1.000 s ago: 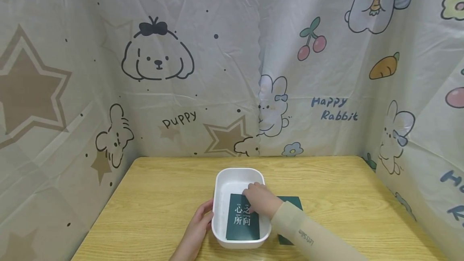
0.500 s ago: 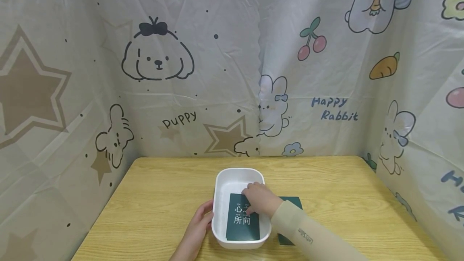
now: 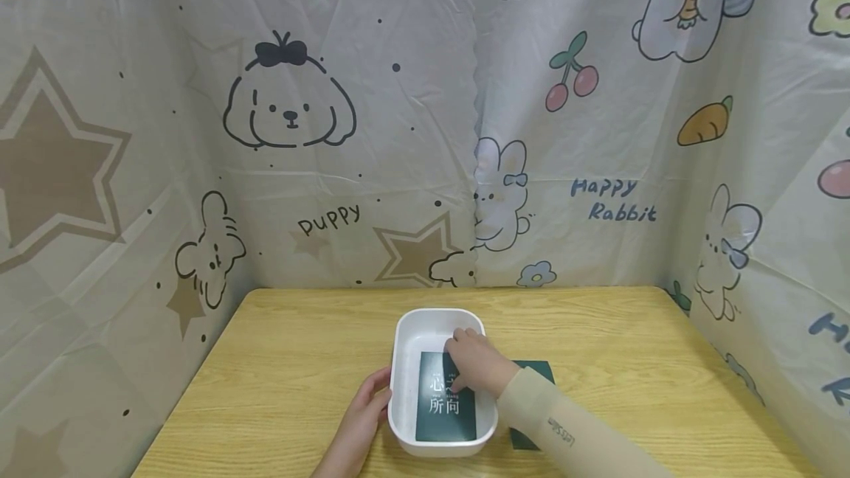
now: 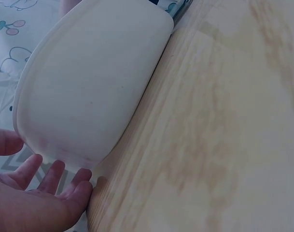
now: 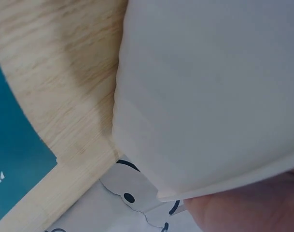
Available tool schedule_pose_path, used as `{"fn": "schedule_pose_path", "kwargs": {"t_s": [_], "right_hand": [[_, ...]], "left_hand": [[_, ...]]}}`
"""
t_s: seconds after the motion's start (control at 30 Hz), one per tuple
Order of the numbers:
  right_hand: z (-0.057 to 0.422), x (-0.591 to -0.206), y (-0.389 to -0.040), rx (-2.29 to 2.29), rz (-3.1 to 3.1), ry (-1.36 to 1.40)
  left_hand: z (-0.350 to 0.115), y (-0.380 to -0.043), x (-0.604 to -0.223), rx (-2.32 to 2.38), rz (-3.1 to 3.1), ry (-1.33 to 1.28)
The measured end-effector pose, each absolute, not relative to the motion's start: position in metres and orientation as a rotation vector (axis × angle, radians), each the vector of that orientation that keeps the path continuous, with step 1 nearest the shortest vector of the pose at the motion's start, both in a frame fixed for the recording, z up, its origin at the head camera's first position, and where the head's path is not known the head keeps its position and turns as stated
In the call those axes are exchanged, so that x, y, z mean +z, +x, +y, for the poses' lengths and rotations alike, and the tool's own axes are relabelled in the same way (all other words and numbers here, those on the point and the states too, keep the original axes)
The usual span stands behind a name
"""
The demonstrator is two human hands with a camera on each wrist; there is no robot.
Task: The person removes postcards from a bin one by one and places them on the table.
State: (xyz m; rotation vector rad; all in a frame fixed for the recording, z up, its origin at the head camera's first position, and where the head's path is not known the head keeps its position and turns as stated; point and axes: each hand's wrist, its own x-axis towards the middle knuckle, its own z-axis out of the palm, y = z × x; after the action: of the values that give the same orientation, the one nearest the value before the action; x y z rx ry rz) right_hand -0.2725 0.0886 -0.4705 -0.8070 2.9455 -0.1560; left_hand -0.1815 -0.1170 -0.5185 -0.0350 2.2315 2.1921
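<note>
A white rectangular tub with rounded corners (image 3: 442, 450) stands near the front of the table. Inside it lies a dark green booklet (image 3: 438, 423) with white Chinese characters on its cover. My right hand (image 3: 479, 364) reaches over the tub's right rim and pinches the booklet's upper right part, thumb on the cover; the other fingertips are hidden. From the left, my left hand (image 3: 358, 408) touches the tub's outer wall. The left wrist view shows its spread fingertips (image 4: 54, 175) against the tub's end.
A second dark green booklet (image 3: 526, 439) lies on the wood-grain table (image 3: 299, 360) right of the tub, partly under the right forearm's beige sleeve (image 3: 578, 426). A cartoon-print curtain (image 3: 412, 131) encloses the table's back and sides.
The booklet in the tub has shifted slightly, its top edge now a little farther up in the head view. My right fingers have moved only slightly; the left hand stays in place.
</note>
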Motion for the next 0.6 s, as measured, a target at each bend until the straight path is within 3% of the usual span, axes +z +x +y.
{"fn": "schedule_pose_path", "kwargs": {"t_s": [0.6], "right_hand": [[0.095,-0.455,-0.273,-0.533,2.929,-0.842]], "left_hand": [[-0.116,-0.181,-0.518,2.173,2.227,-0.086]]}}
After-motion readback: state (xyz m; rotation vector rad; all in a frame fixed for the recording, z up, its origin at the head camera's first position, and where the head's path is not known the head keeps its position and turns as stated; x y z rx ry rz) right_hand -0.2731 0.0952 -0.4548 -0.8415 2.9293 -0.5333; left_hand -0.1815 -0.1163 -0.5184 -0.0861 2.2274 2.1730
